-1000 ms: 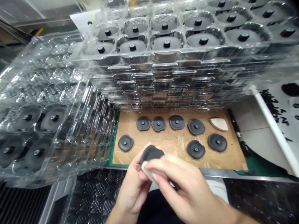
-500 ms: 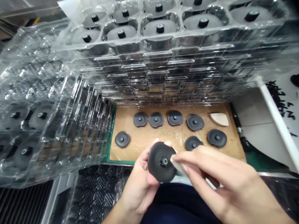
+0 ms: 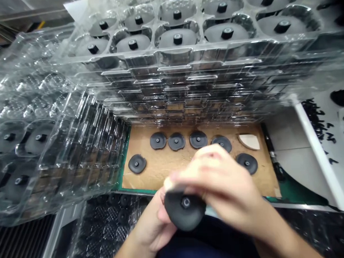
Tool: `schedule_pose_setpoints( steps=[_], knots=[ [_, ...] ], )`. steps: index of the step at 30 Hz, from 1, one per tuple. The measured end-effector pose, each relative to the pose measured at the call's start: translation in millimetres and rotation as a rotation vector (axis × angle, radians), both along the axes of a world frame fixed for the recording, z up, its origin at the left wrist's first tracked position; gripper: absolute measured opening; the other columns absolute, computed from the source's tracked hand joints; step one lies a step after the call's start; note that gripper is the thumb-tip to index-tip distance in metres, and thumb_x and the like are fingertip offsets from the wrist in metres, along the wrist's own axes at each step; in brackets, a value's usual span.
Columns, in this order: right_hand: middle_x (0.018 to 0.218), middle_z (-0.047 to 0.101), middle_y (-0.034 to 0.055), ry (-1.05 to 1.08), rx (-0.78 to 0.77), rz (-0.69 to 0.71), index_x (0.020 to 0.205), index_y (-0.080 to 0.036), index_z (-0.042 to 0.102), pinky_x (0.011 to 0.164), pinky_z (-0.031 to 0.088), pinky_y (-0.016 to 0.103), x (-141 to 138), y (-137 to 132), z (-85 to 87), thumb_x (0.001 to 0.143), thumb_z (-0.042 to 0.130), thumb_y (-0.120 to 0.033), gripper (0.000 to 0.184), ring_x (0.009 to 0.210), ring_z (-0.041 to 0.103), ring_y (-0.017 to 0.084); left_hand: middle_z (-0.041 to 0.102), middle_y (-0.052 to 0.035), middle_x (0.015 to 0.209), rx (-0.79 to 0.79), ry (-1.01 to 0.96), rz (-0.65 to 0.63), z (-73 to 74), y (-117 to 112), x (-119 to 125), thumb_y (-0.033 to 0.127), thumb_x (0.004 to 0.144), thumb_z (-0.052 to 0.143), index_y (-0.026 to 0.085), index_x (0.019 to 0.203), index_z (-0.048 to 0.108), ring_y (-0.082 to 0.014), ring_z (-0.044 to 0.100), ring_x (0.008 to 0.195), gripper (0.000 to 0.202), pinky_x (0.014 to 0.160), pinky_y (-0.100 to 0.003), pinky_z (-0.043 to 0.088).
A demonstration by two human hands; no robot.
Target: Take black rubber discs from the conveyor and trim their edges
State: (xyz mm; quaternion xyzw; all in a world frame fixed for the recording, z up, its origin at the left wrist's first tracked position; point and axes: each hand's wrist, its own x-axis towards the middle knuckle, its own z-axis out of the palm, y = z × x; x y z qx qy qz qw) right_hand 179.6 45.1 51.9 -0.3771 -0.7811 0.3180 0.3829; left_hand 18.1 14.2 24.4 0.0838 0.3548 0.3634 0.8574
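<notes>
My left hand point(image 3: 152, 223) grips a black round disc point(image 3: 185, 215) with a short hollow post at its centre, holding it by its left side and underneath. My right hand point(image 3: 224, 183) reaches over the top edge of this disc, fingers pinched together. A small off-white piece point(image 3: 168, 183) shows at its fingertips, against the disc's upper left rim; motion blurs it. Behind the hands, similar black discs point(image 3: 176, 141) lie post-up on a brown board point(image 3: 162, 165). The right hand partly covers one disc point(image 3: 221, 143).
A tall stack of clear plastic trays point(image 3: 170, 69) filled with discs stands at the back. More clear trays point(image 3: 56, 148) lean at the left. A pale wedge-shaped piece point(image 3: 249, 141) lies on the board's right. Beyond a white bar point(image 3: 316, 146) is a white surface with black small parts.
My right hand has moved left across the disc, from its right side to its upper left rim. The disc is lower and tilted differently in my left hand.
</notes>
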Motion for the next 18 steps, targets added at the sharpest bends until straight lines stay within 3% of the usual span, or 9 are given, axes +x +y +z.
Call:
schedule_pose_setpoints(
  steps=[3,5,7,9,12,15,18],
  knots=[
    [0.095,0.067,0.0002,-0.03,-0.262,-0.408,0.121,-0.027,0.055,0.076,0.048,0.027,10,3,-25.6,0.089,0.052,-0.022,0.032,0.085,0.06,0.015,0.069,-0.0021,0.109,-0.009,-0.188,0.032,-4.0,-2,-4,0.036,0.056,0.082,0.025,0.105,0.068,-0.0226,0.066,0.096,0.052,0.078,-0.028,0.055],
    [0.087,0.064,0.0005,-0.075,-0.407,-0.495,0.131,-0.026,0.045,0.068,0.05,0.026,10,-2,-48.9,0.088,0.053,-0.025,0.044,0.077,0.062,0.015,0.067,-0.0038,0.114,-0.04,-0.234,0.061,-7.7,-4,-7,0.034,0.06,0.08,0.025,0.109,0.066,-0.0257,0.064,0.104,0.052,0.08,-0.03,0.056],
    [0.085,0.062,0.0016,-0.121,-0.459,-0.431,0.127,-0.022,0.048,0.064,0.052,0.025,3,-13,-73.5,0.087,0.051,-0.022,0.04,0.071,0.061,0.014,0.067,-0.0067,0.115,-0.069,-0.223,0.081,-11.9,-5,-11,0.035,0.06,0.08,0.024,0.111,0.065,-0.0257,0.064,0.103,0.054,0.081,-0.03,0.055],
    [0.091,0.062,0.005,-0.166,-0.46,-0.344,0.107,-0.019,0.062,0.066,0.053,0.026,-7,-25,-95.2,0.085,0.048,-0.017,0.025,0.074,0.062,0.014,0.066,-0.009,0.116,-0.09,-0.218,0.09,-15.3,-5,-15,0.035,0.058,0.08,0.024,0.114,0.063,-0.0253,0.065,0.102,0.06,0.083,-0.032,0.055],
    [0.105,0.06,0.0102,-0.212,-0.441,-0.285,0.086,-0.018,0.068,0.072,0.054,0.029,-18,-42,-114.9,0.084,0.046,-0.013,0.023,0.085,0.063,0.017,0.065,-0.0097,0.118,-0.086,-0.232,0.071,-17.5,-3,-19,0.033,0.059,0.08,0.024,0.12,0.06,-0.0249,0.065,0.102,0.064,0.084,-0.032,0.054],
    [0.121,0.053,0.0145,-0.261,-0.426,-0.262,0.1,-0.017,0.067,0.072,0.055,0.03,-23,-55,-120.5,0.081,0.05,-0.012,0.026,0.092,0.063,0.019,0.065,-0.0087,0.12,-0.063,-0.258,0.064,-18.2,-1,-21,0.029,0.063,0.078,0.026,0.12,0.059,-0.0244,0.064,0.104,0.06,0.085,-0.03,0.054],
    [0.121,0.053,0.0179,-0.313,-0.417,-0.273,0.111,-0.015,0.062,0.066,0.055,0.03,-24,-61,-123.7,0.078,0.051,-0.011,0.036,0.084,0.065,0.019,0.065,-0.0077,0.119,-0.05,-0.289,0.077,-20.8,-2,-21,0.027,0.065,0.077,0.025,0.115,0.063,-0.0239,0.065,0.103,0.051,0.083,-0.03,0.054]
  ],
)
